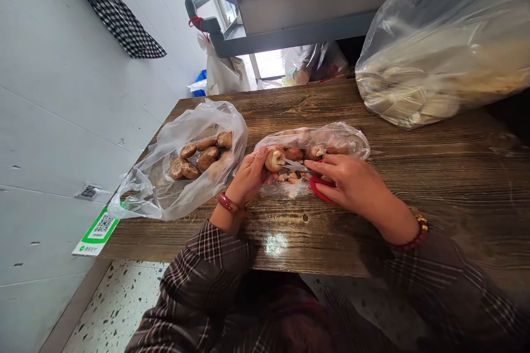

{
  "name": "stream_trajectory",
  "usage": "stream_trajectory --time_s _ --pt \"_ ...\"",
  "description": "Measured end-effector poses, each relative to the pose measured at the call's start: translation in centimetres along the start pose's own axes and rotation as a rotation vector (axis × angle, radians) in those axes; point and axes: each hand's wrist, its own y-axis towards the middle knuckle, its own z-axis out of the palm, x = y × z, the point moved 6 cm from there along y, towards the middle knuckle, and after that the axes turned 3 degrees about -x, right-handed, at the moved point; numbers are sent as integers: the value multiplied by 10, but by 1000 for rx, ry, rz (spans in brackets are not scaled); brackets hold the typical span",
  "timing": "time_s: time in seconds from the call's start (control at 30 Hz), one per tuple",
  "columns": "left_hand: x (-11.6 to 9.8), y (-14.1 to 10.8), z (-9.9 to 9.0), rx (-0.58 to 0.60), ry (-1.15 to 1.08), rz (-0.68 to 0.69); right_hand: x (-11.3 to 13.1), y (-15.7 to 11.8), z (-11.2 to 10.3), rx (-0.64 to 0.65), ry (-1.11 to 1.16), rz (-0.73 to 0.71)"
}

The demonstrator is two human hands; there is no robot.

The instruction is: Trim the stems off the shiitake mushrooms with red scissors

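Note:
My left hand (pixel 253 170) grips a mushroom (pixel 274 160) with its pale underside and stem turned toward the right. In my right hand (pixel 348 182) is a pair of scissors (pixel 319 186) with red handles, its blades at the mushroom's stem. Both hands are over a clear plastic bag (pixel 351 135) that lies open, holding brown mushrooms (pixel 294 154) and cut stem pieces (pixel 292 177). To the left, another thin white plastic bag (pixel 165 198) lies open with several brown mushrooms (pixel 207 158) inside.
All of this rests on a dark wooden table (pixel 306 242). A large clear bag of pale flat pieces (pixel 422 94) sits at the back right. A green card with a printed code (pixel 99 229) lies at the left edge, beside the white wall (pixel 49 138). A grey-framed cart (pixel 290 38) stands behind the table.

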Motion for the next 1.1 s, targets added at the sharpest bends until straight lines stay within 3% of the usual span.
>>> stream_trajectory --time_s 0.5,1.1 --pt "11 4 -1 37 148 39 9 0 3 86 -125 17" --pt "4 -1 1 6 -78 7 -6 -5 5 84 -62 17"
